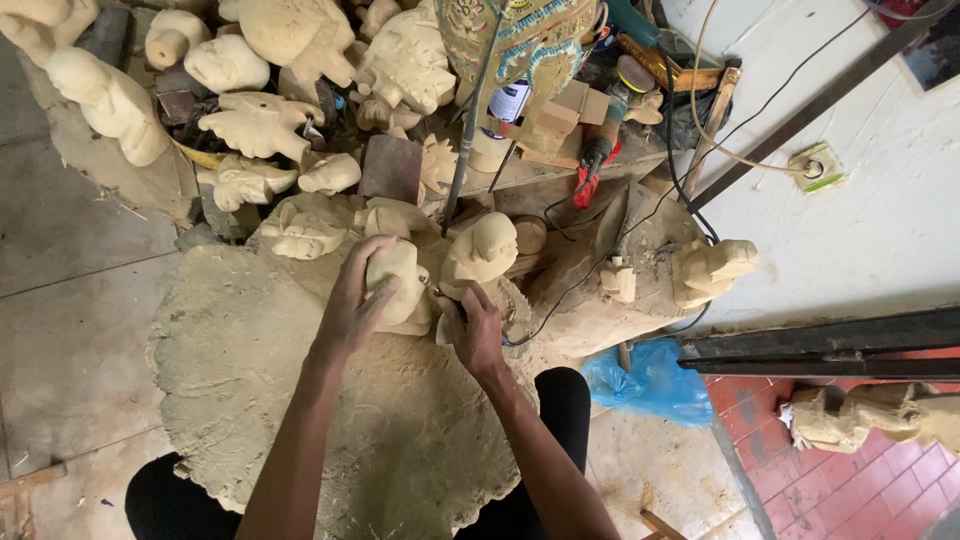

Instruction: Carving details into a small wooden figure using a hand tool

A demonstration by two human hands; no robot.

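Note:
My left hand (352,302) grips a pale carved wooden figure (400,283), holding it upright on a sawdust-covered mat (260,380). My right hand (472,328) is closed around a small dark tool whose tip touches the figure's right side; most of the tool is hidden in my fist. Another rounded pale carving (482,250) stands just behind my right hand.
Several unfinished pale wood carvings (262,122) are piled at the back and left. A painted carved piece (520,40), a power tool (600,150) with black cable, a blue plastic bag (650,385) and a white wall (860,230) lie right. Another carving (712,270) sits near the wall.

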